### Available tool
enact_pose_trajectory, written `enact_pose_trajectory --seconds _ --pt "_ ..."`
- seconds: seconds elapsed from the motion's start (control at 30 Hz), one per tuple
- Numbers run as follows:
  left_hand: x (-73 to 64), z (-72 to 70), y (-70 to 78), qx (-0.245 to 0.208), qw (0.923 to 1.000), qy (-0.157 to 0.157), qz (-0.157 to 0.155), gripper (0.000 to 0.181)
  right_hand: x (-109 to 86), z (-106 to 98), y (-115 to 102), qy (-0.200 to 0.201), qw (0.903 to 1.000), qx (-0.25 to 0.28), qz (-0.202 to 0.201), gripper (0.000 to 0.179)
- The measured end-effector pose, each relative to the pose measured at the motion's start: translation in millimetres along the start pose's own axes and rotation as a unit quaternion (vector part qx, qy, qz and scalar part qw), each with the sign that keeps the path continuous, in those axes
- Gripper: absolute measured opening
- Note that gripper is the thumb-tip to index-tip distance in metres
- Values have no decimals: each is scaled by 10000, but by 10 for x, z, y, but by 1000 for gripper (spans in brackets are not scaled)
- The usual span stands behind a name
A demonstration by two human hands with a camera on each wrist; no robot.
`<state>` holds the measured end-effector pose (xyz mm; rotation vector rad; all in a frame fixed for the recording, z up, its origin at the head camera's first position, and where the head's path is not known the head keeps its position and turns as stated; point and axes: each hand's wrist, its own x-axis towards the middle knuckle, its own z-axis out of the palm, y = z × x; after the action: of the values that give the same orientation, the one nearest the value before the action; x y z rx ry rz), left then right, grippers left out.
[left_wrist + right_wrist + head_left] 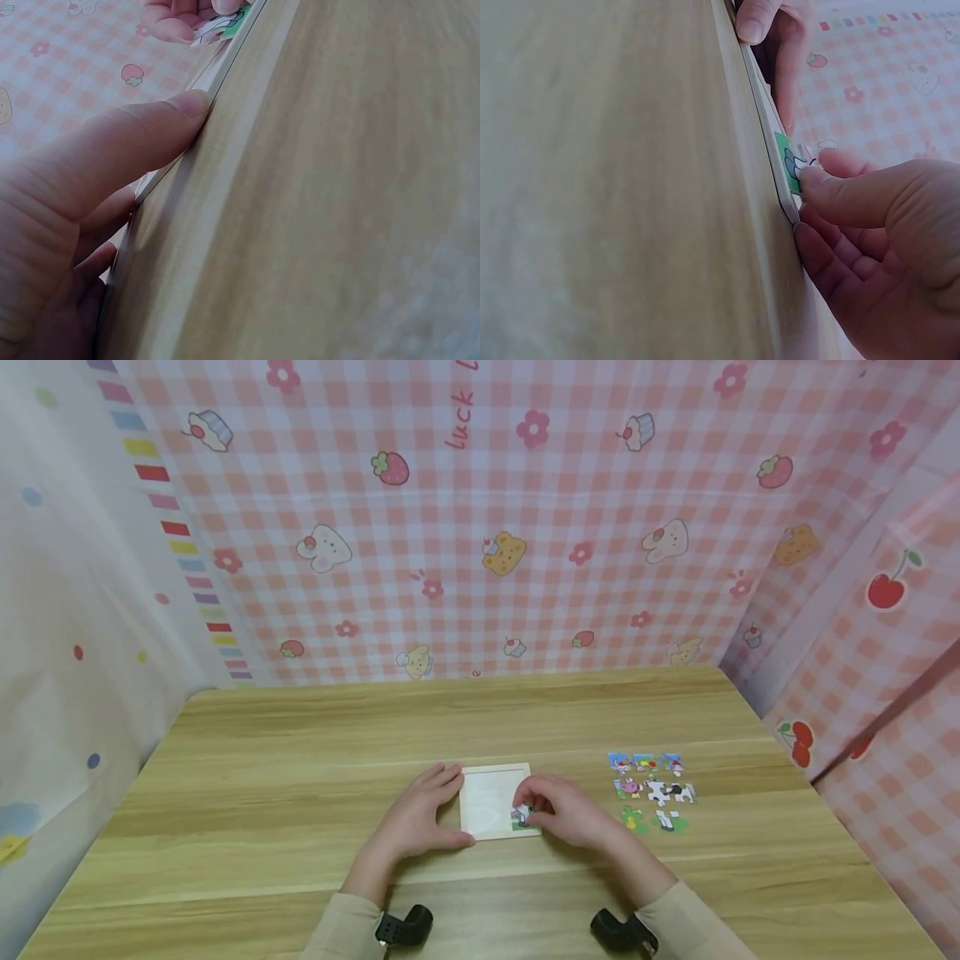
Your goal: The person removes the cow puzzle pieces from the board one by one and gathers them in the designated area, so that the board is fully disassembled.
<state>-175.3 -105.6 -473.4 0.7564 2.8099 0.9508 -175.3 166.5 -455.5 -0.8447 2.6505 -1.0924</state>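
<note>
A pale wooden puzzle tray (483,806) lies flat on the table with a shallow recess. My left hand (422,814) holds it at the left side, the thumb on the near edge and the fingers at the far left corner. At the tray's near right corner, my right hand (573,812) pinches a puzzle piece (519,817) with thumb and forefinger. This piece shows a white figure over green, as the right wrist view also has it; part of it is hidden under the fingertips. Its other fingers rest by the tray's right edge.
Several loose jigsaw pieces (658,790) lie in rough rows to the right of the tray. The wooden table (300,752) meets a pink checked cloth (465,593) at its far edge. Curtains hang on both sides.
</note>
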Motion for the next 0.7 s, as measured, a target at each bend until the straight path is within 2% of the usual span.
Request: enact_pose_trajectory --seconds 0.3,0.53,0.7 --pt "-2 13 -13 -23 10000 62 53 93 -54 -52 0 199 9984 520 43 19" --pt "-2 3 -15 7 10000 3 48 94 -170 -203 73 469 9978 460 -39 19" --pt "2 6 -16 5 10000 -5 51 94 -321 -348 143 729 9969 284 85 21"
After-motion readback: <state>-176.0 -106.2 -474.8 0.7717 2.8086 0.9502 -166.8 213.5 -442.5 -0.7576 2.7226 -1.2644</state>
